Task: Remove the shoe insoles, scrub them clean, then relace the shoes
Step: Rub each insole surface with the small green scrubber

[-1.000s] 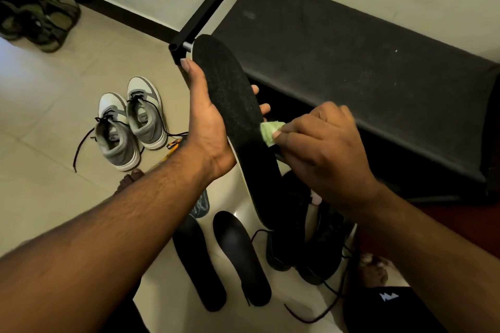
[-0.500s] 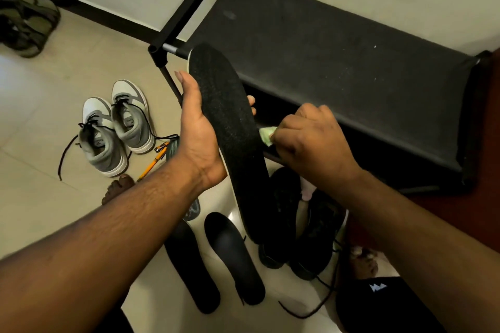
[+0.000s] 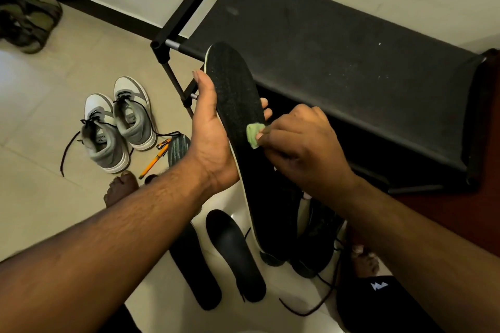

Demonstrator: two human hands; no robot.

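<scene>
A person's left hand (image 3: 209, 140) cradles a black insole (image 3: 238, 105) upright above the floor (image 3: 40, 121), fingers wrapped behind it, while the right hand (image 3: 300, 149) pinches a green scrub pad (image 3: 253, 136) against its face; two more insoles (image 3: 232, 251) lie on the floor below.

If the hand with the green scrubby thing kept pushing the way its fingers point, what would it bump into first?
The right hand pinches the green sponge, which points at the black insole. It seems to touch the insole already, so that comes first. Behind it lies the left hand holding the insole.
</scene>
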